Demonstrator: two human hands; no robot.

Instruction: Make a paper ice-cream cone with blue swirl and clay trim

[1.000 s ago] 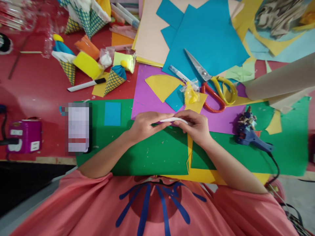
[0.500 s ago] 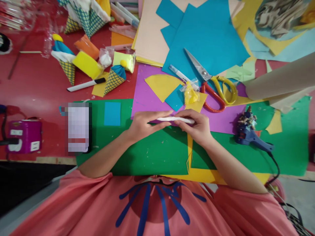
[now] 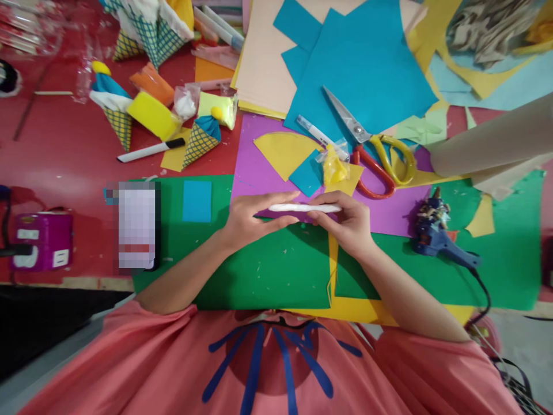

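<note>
Left hand (image 3: 248, 222) and right hand (image 3: 345, 222) both pinch a white clay roll (image 3: 305, 208), level above green paper (image 3: 268, 271) and purple paper (image 3: 259, 173).

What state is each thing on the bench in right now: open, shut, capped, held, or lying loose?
White roll: held level between both hands.
Left hand: fingers on the roll's left end.
Right hand: fingers on its right end.
Scissors: lying on the paper, blades shut.
Glue gun: lying on the green sheet, cord attached.
Black-capped marker: capped, lying loose.
</note>
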